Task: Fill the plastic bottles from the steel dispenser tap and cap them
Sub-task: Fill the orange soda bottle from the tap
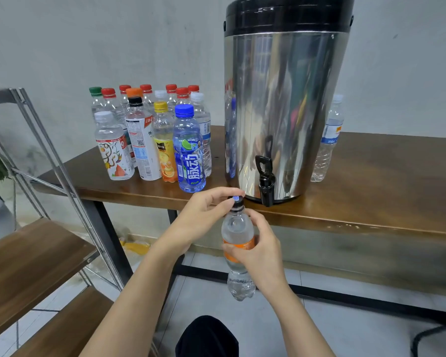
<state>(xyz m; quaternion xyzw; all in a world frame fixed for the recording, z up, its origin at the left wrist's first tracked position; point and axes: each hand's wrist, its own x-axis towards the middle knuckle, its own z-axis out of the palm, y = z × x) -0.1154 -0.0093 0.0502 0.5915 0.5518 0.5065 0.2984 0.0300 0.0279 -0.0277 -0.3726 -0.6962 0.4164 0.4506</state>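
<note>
In front of the table (371, 176) edge, over the floor: the bottle (237, 225) is held upright in both hands, just below and left of the tap (265, 181), clear of it. It has an orange label and clear liquid inside.

Left hand (206, 215): thumb and fingertips curled onto the dark cap (237, 201), pinching it as it sits on the neck. Cannot tell whether the cap is fully seated.

Right hand (258, 243): fingers wrapped round the bottle at the label band, clamped on it.

Dispenser (281, 112): steel drum with a black lid, standing at the front edge of the table. Its black tap overhangs the edge, lever up. No stream visible.

Left of the dispenser: a group of capped bottles (150, 130) standing upright and packed close, with red, green, orange, yellow, white, black and blue caps. The blue bottle (189, 150) stands nearest the front, near the dispenser.

Right of the dispenser: one bottle with a blue label (328, 140), upright and partly hidden behind the drum.

Far left: a metal-framed shelf (23, 253) with wooden boards.
</note>
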